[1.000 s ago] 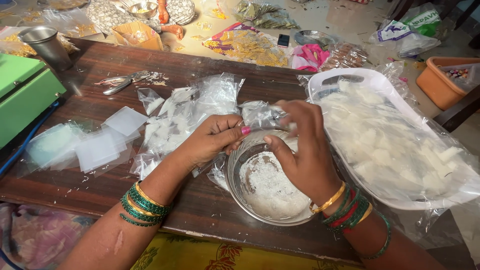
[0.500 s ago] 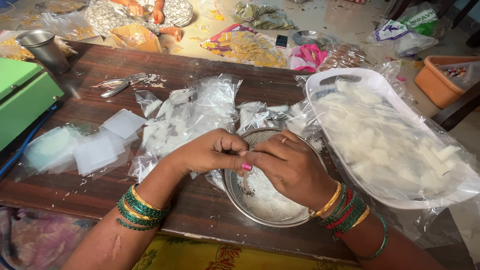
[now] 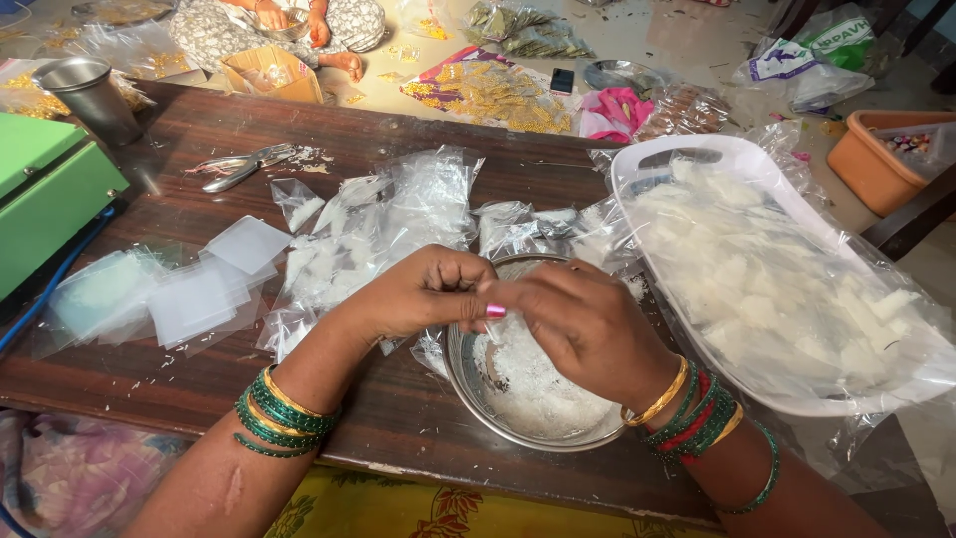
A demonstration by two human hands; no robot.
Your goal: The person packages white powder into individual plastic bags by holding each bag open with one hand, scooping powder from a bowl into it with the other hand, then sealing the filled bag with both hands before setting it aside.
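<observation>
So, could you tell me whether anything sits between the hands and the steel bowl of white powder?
Nothing visible does. The left hand and right hand meet directly over the bowl, fingertips together above the powder.

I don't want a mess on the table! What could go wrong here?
The metal bowl of white powder sits close to the table edge, so a bump from the left hand or right hand working above it might tip it off. Powder could also sprinkle past the rim. The pile of thin plastic bags nearby could slide about.
</observation>
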